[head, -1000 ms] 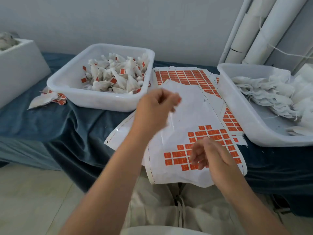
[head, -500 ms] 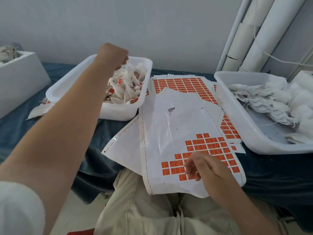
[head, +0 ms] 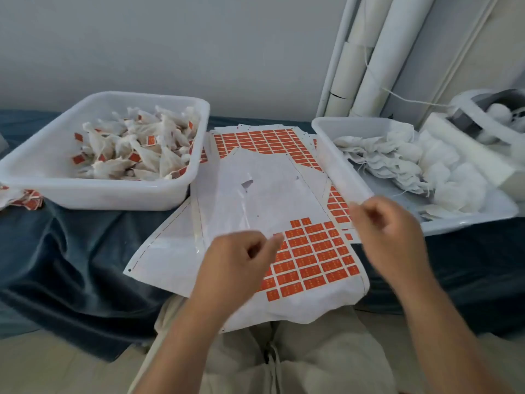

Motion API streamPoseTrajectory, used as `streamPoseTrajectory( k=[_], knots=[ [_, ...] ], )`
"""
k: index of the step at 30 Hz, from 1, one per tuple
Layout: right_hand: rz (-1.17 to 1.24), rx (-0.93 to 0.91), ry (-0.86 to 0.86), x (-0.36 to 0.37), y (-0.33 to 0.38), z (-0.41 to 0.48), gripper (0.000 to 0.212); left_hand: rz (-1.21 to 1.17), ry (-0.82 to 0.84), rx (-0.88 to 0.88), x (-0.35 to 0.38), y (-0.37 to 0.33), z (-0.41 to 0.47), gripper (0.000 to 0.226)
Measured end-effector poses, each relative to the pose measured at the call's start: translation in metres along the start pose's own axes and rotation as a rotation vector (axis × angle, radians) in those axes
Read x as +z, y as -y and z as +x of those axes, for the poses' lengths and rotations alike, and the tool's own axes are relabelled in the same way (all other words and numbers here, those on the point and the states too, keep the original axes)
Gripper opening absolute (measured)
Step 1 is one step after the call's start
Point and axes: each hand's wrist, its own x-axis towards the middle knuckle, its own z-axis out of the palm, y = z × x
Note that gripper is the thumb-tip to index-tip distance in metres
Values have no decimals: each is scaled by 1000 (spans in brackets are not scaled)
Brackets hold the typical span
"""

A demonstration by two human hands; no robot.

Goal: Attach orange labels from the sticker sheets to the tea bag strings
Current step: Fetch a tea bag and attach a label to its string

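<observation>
A white sticker sheet (head: 270, 194) lies over the table edge and my lap, with a block of orange labels (head: 315, 251) left on its lower right. A second sheet (head: 261, 140) lies behind it. My left hand (head: 235, 268) hovers over the labels' left edge, loosely curled, nothing visible in it. My right hand (head: 389, 231) is raised and blurred by the front left rim of the right bin (head: 335, 166), which holds unlabelled tea bags (head: 397, 160). What its fingertips hold is unclear. The left bin (head: 93, 197) holds labelled tea bags (head: 136, 155).
A dark blue cloth (head: 71, 251) covers the table. A few labelled bags (head: 25, 199) lie outside the left bin at the far left. White pipes (head: 369, 52) stand against the wall, and a white foam box (head: 468, 137) sits behind the right bin.
My left hand has come back from the left bin to the sticker sheet. My right hand has lifted off the orange labels and moved right toward the right bin.
</observation>
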Motion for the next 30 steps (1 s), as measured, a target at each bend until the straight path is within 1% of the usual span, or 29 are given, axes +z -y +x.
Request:
streamPoseTrajectory(
  k=[2, 3, 5, 6, 8, 10, 11, 13, 14, 16, 17, 19, 21, 23, 26, 28, 30],
  knots=[
    [-154, 26, -76, -23, -19, 38, 14, -104, 28, -15, 12, -1, -11, 63],
    [-248, 52, -54, -36, -31, 60, 10, -156, 44, -27, 15, -2, -14, 62],
    [-521, 104, 92, -62, -58, 106, 4, -238, 64, -47, 18, -6, -16, 57],
    [-677, 134, 181, -71, -69, 127, 6, -267, 62, -47, 18, -6, -16, 55],
    [-974, 168, 327, -80, -87, 158, 17, -321, 53, -51, 17, -7, -14, 53],
    [-1196, 127, 453, -77, -100, 175, 36, -359, 54, -69, 16, -8, -14, 52],
    [-1264, 104, 509, -73, -104, 180, 41, -368, 57, -78, 16, -8, -15, 52],
    [-1337, 77, 553, -66, -112, 187, 41, -374, 65, -91, 15, -8, -15, 53],
    [-1372, 66, 547, -63, -116, 188, 35, -374, 67, -99, 15, -7, -15, 53],
    [-1452, 52, 541, -62, -123, 189, 16, -375, 74, -112, 15, -5, -14, 52],
    [-1470, 53, 538, -63, -126, 189, 12, -375, 80, -116, 15, -3, -14, 52],
    [-1427, 50, 498, -68, -131, 193, 15, -368, 81, -116, 14, -1, -15, 55],
    [-1262, 34, 405, -77, -129, 197, 21, -360, 77, -108, 14, 1, -15, 57],
    [-1047, 22, 280, -86, -116, 198, 24, -363, 73, -108, 12, 0, -15, 54],
    [-676, 39, 105, -98, -84, 195, 20, -374, 75, -107, 11, -1, -14, 52],
    [-398, 59, 37, -104, -57, 186, 18, -373, 70, -99, 11, -2, -15, 51],
    [-124, 79, 34, -108, -27, 173, 15, -359, 61, -76, 12, -4, -16, 46]
  ],
)
